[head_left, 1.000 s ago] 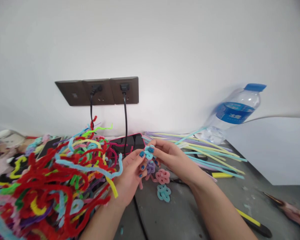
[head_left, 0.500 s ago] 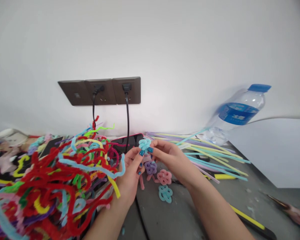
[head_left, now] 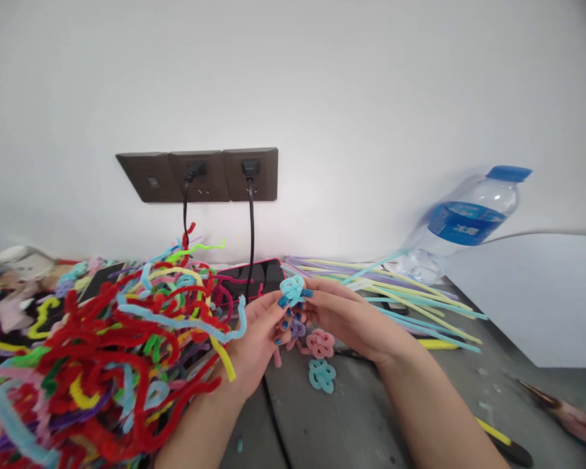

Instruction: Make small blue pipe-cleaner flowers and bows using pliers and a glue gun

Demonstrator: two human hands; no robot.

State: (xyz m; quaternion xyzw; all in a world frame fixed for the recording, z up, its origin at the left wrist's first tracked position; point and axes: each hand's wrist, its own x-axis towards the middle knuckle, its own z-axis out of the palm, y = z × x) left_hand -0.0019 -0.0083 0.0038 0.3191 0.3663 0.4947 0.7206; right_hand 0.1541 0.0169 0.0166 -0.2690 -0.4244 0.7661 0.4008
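A light blue pipe-cleaner flower [head_left: 292,289] is pinched between my two hands, above the table. My left hand [head_left: 260,326] has its thumb on the flower's lower left side, with the fingers curled beneath. From the right, my right hand [head_left: 339,311] grips it between thumb and forefinger. Just below the hands lie a purple pipe-cleaner flower [head_left: 297,329], partly hidden by fingers, a pink flower [head_left: 320,343] and another light blue flower [head_left: 321,376].
A tangled heap of coloured pipe cleaners [head_left: 112,352] covers the left side. Straight pastel pipe cleaners [head_left: 420,303] lie at the back right, beside a leaning plastic bottle [head_left: 469,221] and white paper [head_left: 542,293]. A black cable [head_left: 273,417] crosses the table; a pointed tool [head_left: 557,407] lies far right.
Both hands have shifted slightly right and down with the light blue flower, which has turned between the fingers. My right forearm has swung outward; the fingers now cover more of the purple flower.
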